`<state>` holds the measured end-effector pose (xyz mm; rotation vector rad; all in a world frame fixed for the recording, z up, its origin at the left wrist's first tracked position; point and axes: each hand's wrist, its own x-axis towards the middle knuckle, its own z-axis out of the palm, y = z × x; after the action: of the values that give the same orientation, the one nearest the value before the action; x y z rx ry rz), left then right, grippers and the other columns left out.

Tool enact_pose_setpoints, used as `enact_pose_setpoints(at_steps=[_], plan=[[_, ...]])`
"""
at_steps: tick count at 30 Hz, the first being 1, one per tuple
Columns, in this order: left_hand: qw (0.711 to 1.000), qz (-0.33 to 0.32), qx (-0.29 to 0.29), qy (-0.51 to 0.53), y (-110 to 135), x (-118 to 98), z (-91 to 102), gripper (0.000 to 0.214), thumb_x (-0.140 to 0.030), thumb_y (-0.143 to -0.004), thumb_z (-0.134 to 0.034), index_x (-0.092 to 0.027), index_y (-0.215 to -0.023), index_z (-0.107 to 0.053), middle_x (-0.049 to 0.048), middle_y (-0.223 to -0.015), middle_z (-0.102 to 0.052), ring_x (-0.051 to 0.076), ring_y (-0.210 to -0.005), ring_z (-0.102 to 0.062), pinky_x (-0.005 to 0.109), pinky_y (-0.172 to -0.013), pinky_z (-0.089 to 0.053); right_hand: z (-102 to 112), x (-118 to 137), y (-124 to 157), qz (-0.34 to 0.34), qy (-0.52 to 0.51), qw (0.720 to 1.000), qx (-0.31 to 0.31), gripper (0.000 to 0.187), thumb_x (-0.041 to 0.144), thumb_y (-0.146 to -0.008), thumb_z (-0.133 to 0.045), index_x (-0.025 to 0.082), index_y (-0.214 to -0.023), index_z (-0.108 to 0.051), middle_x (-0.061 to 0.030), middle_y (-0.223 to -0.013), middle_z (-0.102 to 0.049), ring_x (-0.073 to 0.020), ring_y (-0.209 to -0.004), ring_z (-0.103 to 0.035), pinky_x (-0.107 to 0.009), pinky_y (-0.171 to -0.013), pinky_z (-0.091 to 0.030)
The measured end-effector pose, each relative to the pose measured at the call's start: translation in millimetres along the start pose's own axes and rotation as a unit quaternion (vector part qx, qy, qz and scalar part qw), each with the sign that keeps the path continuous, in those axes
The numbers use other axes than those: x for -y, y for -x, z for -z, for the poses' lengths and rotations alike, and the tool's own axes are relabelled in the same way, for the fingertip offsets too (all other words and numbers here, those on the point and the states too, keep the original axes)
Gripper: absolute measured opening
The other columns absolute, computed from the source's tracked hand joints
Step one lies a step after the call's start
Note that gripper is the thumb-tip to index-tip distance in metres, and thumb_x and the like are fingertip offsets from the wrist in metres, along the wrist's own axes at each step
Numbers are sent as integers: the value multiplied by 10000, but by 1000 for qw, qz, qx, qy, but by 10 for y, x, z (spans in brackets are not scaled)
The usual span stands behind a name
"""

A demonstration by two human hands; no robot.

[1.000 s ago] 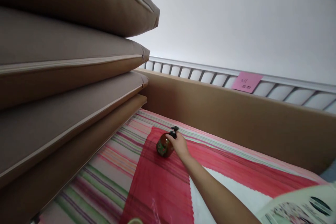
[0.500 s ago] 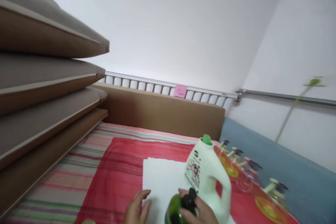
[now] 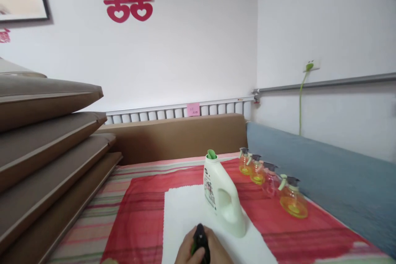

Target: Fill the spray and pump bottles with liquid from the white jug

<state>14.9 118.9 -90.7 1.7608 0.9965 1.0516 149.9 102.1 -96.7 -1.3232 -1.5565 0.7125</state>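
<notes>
At the bottom edge my right hand [image 3: 218,252] is closed round the black pump head [image 3: 200,240] of a green bottle; the bottle's body is almost wholly out of view. Skin left of the pump [image 3: 185,252] may be my left hand, and its fingers do not show. Just beyond stands a white detergent jug [image 3: 223,204] with a green cap, on a white cloth [image 3: 179,210] laid over a red cloth [image 3: 139,214].
Several small glass pump bottles [image 3: 293,204] with yellow liquid line the red cloth's right side. Stacked brown cushions [image 3: 46,140] rise at the left. A brown board [image 3: 179,136] and a radiator [image 3: 154,113] close the back. A blue pad [image 3: 324,169] lies to the right.
My right hand brought the pump bottle from the far striped end back to the near edge. The view swung right and up, bringing the jug and the small bottles into sight.
</notes>
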Motion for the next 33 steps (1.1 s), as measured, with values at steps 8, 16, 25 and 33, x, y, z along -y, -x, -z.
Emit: enact_pose_setpoints(at_steps=[8,16,25,33], plan=[[998,11,-51,-41,34,-179,-210,386,-132,-692,-509,-153,-1060,-621,99,-1082,-646,232,-1046,-561,364,-978,-392,-17,-219,53,-4,-64,997,45,641,165,-486,-655,160,-1112,-519,-119,-1089,-638,-305,-987,-596,-397,-879,-461],[982,10,-158,-103,42,-223,-211,417,-223,-659,-630,-142,-1066,-582,113,-1069,-627,262,-1044,-556,418,-944,-411,-65,-246,50,-9,-65,998,20,677,186,-490,-700,166,-1144,-524,-113,-1142,-603,-305,-1069,-547,-404,-948,-405],[984,16,-125,-128,-43,-288,-136,296,-172,-613,-650,-157,-909,-640,75,-922,-665,260,-928,-589,440,-901,-428,-81,-253,77,1,-56,998,17,675,279,-504,-755,172,-1127,-517,-96,-1092,-600,-282,-990,-571,-388,-857,-454],[992,9,-82,-100,-32,-278,-89,259,-101,-643,-582,-170,-878,-666,51,-862,-687,226,-884,-617,409,-884,-442,-82,-271,82,-9,-48,999,18,783,273,-454,-791,170,-1167,-484,-102,-1123,-582,-299,-1039,-551,-410,-897,-435]])
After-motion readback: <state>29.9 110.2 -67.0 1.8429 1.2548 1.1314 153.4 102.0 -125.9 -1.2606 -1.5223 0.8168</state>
